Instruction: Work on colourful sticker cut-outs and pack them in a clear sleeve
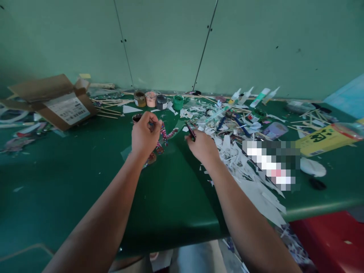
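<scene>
My left hand [145,132] is closed in a pinch above the green table; whatever lies between its fingertips is hidden. Close beside it are pink-and-dark patterned pieces [164,132], partly covered by the hand. A clear plastic sheet [126,152] and brownish round bits [151,157] lie below that hand. To the right, my right hand [203,146] is closed around a slim dark tool [190,131], its tip pointing up and left; its exact kind is unclear. The two hands are apart. An open dark jar [137,118] stands just behind the left hand.
Paint jars [150,99] line the back beside thin wooden sticks [109,102]. An open cardboard box [66,108] sits at left. White paper scraps [241,163] heap along the right, with glue bottles [260,97] behind. A yellow-labelled container [324,139] lies far right, above a red stool [330,242].
</scene>
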A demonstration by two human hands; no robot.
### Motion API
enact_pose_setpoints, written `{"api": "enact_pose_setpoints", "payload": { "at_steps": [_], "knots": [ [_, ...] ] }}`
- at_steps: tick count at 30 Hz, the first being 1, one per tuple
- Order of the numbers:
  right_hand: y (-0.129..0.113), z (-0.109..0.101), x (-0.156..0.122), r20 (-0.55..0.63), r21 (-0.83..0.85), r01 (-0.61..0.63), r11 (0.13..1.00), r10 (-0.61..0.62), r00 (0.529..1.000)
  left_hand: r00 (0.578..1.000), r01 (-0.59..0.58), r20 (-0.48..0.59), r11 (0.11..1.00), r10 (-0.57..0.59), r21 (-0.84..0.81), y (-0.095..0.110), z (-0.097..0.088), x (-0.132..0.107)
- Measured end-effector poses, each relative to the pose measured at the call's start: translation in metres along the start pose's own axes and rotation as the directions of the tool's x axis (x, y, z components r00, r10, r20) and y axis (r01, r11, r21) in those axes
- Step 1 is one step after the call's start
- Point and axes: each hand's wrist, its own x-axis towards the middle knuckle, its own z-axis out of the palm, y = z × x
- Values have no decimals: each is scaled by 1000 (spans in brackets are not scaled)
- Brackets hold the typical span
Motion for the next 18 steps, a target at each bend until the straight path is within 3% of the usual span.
{"api": "enact_pose_setpoints", "payload": {
  "at_steps": [5,11,16,18],
  "knots": [
    [-6,9,5,-150,15,25,1000,-23,988,981,35,183,989,-62,147,-3,-2,0],
    [-3,8,13,-271,99,86,991,-57,961,929,-133,357,989,101,67,-4,10,-4],
    [-2,8,8,-295,172,199,965,-142,945,955,-148,268,987,128,55,-1,12,-3],
    [-1,8,4,-302,215,263,940,-192,934,967,-126,219,992,130,-33,2,12,-3]
  ]
}}
